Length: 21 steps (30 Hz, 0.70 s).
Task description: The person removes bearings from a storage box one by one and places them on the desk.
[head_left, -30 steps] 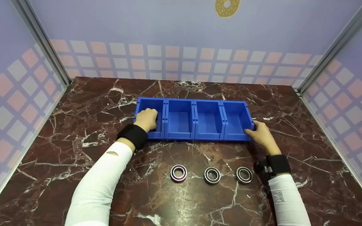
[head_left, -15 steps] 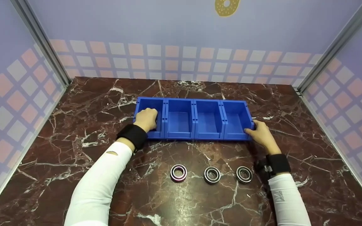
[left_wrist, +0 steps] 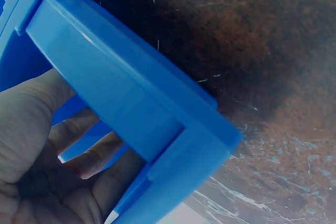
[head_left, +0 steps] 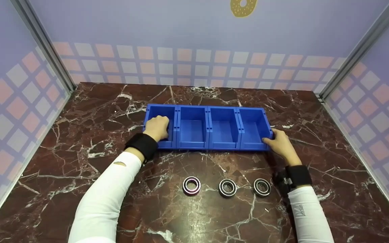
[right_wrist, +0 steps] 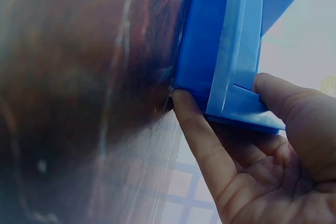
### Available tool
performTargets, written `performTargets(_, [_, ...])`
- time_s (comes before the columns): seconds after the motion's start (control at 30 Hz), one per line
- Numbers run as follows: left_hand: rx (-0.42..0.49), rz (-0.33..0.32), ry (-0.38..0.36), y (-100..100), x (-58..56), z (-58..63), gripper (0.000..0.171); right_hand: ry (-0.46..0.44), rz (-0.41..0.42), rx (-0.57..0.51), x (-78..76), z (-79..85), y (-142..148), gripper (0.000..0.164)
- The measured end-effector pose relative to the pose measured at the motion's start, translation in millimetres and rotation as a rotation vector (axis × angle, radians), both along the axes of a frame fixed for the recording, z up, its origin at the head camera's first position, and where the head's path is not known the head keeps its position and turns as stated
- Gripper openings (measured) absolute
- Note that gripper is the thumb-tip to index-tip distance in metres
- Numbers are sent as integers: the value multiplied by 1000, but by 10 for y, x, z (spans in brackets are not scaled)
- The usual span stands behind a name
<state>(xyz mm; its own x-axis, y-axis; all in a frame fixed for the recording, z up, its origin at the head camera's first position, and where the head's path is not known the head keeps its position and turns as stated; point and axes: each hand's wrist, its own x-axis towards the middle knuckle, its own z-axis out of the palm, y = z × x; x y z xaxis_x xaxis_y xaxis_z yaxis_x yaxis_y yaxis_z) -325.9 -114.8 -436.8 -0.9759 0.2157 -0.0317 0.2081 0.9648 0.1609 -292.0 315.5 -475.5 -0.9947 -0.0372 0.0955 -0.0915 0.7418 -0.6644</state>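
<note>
A row of joined blue storage bins [head_left: 192, 145] stands on the table. My left hand [head_left: 156, 128] reaches down into the leftmost bin, fingers bent. In the left wrist view the bin's front lip [left_wrist: 100, 82] hides the fingertips of that hand [left_wrist: 58, 166], so whether they hold anything cannot be seen. My right hand [head_left: 280, 143] grips the right end wall of the row. In the right wrist view the thumb of this hand [right_wrist: 273, 177] lies inside the wall, the other fingers outside and below. Three ring-shaped ball bearings [head_left: 191, 186], [head_left: 228, 188], [head_left: 262, 187] lie in front of the bins.
The dark red marbled table [head_left: 113, 189] extends around the bins. Purple panels with a pink and white checked band [head_left: 194, 64] enclose it at the back and both sides. Metal posts [head_left: 46, 47] mark the back corners. The other bins show bare blue floors.
</note>
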Motion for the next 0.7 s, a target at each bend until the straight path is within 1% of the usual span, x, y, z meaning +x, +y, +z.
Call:
performTargets(0.33, [6,-10,28,-4,7,43,22,-12,8,-16,-2,3,-5,44])
performTargets(0.57, [7,-17,16,-13,4,93,22,-15,5,-4,4,10,-7,44])
performTargets(0.7, [7,-24,23,-24,18,130,23,-24,6,-13,4,10,-12,46])
